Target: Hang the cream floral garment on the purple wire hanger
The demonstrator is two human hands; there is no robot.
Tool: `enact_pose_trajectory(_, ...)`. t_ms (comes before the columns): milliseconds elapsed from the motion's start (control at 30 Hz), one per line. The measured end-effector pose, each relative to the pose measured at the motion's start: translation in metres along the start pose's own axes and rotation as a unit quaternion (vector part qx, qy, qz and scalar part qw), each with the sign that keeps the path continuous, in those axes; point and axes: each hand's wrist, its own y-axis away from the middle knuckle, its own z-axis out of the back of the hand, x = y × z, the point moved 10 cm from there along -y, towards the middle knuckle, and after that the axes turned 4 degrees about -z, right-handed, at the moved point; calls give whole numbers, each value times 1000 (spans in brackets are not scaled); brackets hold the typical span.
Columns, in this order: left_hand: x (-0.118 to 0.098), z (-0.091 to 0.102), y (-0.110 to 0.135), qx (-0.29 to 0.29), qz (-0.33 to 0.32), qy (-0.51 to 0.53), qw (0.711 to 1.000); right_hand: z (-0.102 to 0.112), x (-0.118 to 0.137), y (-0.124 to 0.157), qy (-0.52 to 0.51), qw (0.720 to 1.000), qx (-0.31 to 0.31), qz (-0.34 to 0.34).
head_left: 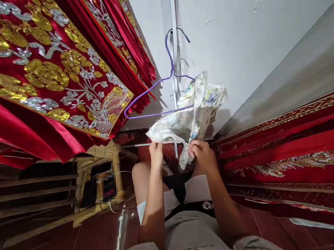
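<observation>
A white floral-printed garment [193, 112] is draped over a purple wire hanger [154, 99] that hangs by its hook in front of the white wall. My left hand [156, 150] pinches the garment's lower left edge. A bunched lower part of the same cloth is gripped in my right hand [202, 153], whose fingers are closed around it. Both hands are held up in front of my knees, just below the hanger.
Red satin garments with gold and silver embroidery [47, 72] hang at the upper left, and similar red embroidered cloth [285, 159] fills the right. A bamboo stool [102, 174] stands on the dark red tiled floor [100, 238] at left. White wall [235, 34] behind.
</observation>
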Motion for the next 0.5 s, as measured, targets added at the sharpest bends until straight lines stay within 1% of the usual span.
enact_pose_trajectory(67, -19, -20, 10, 87, -34, -33, 995, 1, -8, -2, 44, 998, 28, -26)
enact_pose_trajectory(100, -31, -30, 16, 123, -48, -29, 991, 4, -10, -4, 66, 997, 23, -32)
enact_pose_trajectory(167, -58, -47, 27, 178, -70, -5, 981, 14, -8, -6, 84, 996, -17, -16)
enact_pose_trajectory(233, -84, -62, 41, 221, -93, 8, 971, 22, 0, -8, 55, 997, -59, 18)
enact_pose_trajectory(267, -95, -71, 48, 242, -105, 1, 965, 20, 2, -9, 28, 998, -52, 23)
enact_pose_trajectory(300, -105, -78, 55, 263, -120, -16, 957, 12, 2, -10, -3, 1000, -22, 14)
enact_pose_trajectory(333, -114, -85, 61, 282, -137, -38, 949, 1, 0, -10, -33, 999, 23, -8)
enact_pose_trajectory(400, -130, -94, 70, 307, -178, -78, 932, -23, -4, -9, -83, 987, 123, -67)
enact_pose_trajectory(433, -137, -96, 72, 315, -196, -93, 924, -33, -5, -7, -96, 979, 157, -90)
enact_pose_trajectory(467, -142, -98, 74, 324, -209, -105, 917, -37, -3, -8, -96, 975, 174, -101)
enact_pose_trajectory(500, -145, -99, 75, 335, -218, -117, 909, -39, 0, -10, -82, 976, 178, -100)
